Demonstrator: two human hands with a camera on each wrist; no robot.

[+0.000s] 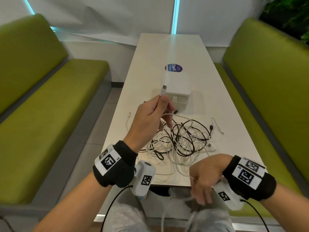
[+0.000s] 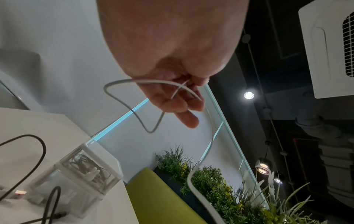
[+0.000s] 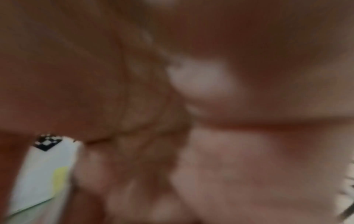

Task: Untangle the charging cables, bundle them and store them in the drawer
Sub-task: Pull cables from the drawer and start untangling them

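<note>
My left hand (image 1: 163,102) is raised above the table and pinches a white cable (image 1: 173,115) just below its plug (image 1: 163,90), which points up. In the left wrist view the same white cable (image 2: 134,97) loops round the fingers (image 2: 184,106). A tangle of black and white cables (image 1: 180,139) lies on the white table (image 1: 225,114). Behind it stands a small white drawer unit (image 1: 179,91); the drawer unit (image 2: 82,174) shows cables inside it. My right hand (image 1: 196,180) hangs at the table's near edge, fingers pointing down, with a thin white cable held at thumb and forefinger. The right wrist view is a blur of skin.
Green benches (image 1: 50,114) flank the table on both sides. A blue round sticker (image 1: 173,68) lies beyond the drawer unit. Loose plug ends (image 1: 217,128) stick out at the right of the tangle, and one white end (image 1: 129,114) lies near the left edge. Plants (image 2: 220,189) stand behind the right bench.
</note>
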